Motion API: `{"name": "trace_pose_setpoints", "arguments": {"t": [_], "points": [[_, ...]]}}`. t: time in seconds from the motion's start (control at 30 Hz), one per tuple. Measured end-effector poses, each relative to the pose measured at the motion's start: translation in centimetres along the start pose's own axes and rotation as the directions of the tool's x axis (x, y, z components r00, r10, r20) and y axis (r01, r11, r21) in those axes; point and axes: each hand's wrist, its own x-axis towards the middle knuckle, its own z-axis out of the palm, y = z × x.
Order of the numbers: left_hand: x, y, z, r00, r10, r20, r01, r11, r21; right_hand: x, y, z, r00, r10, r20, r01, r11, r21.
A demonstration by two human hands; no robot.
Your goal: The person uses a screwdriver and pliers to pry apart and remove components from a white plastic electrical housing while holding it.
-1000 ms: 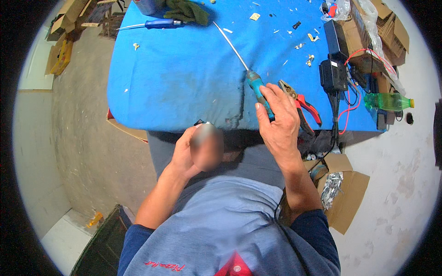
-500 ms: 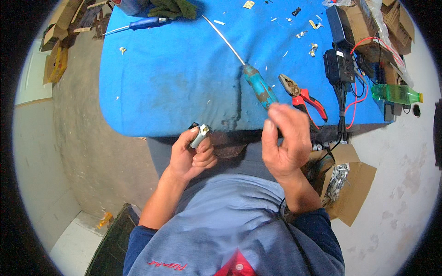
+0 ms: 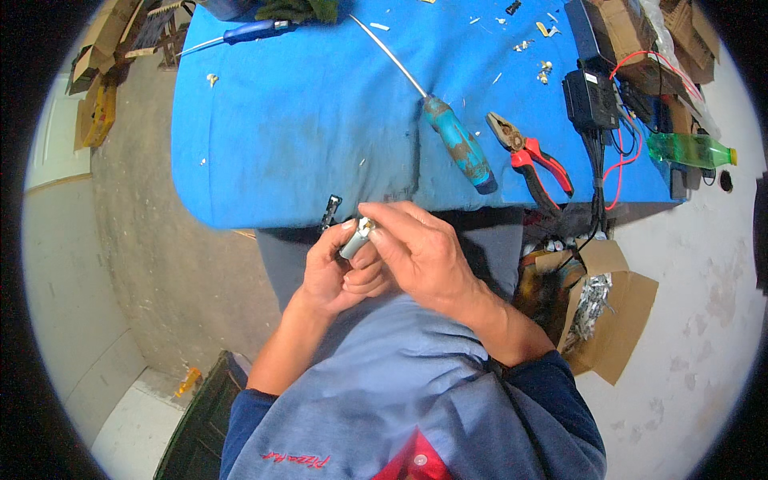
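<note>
While my left hand (image 3: 336, 272) clasps the small metal cylinder (image 3: 354, 238) over my lap, just below the table (image 3: 304, 128) edge, its long axis tilts up-right into my right hand's (image 3: 420, 256) fingertips, pinching its top end

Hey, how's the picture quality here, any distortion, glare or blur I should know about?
Head view: strong fisheye, so the blue table edge bows and a black rim frames the scene; lighting is soft and even, with faint shadows under the teal-handled screwdriver and red pliers; no harsh glare; the small metal cylinder held by the left hand under the right hand is small but fairly sharp.
</note>
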Motion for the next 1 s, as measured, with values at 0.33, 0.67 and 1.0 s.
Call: {"name": "trace_pose_setpoints", "arguments": {"t": [0.33,0.67,1.0], "points": [[-1.1,-1.5,-0.7,0.991,-0.038,0.13,0.035,0.999,0.024,-1.0,0.5,-0.9,0.994,-0.067,0.082,0.059,0.994,0.089],[-0.9,-2.2,-0.6,0.999,-0.014,0.044,0.009,0.996,0.093,-2.5,0.3,-0.7,1.0,0.003,0.017,-0.004,0.997,0.074],[-1.7,-2.4,-0.4,0.986,-0.034,-0.163,0.072,0.97,0.233,-2.0,1.0,-2.2,0.955,-0.216,0.204,0.239,0.966,-0.1]]}}
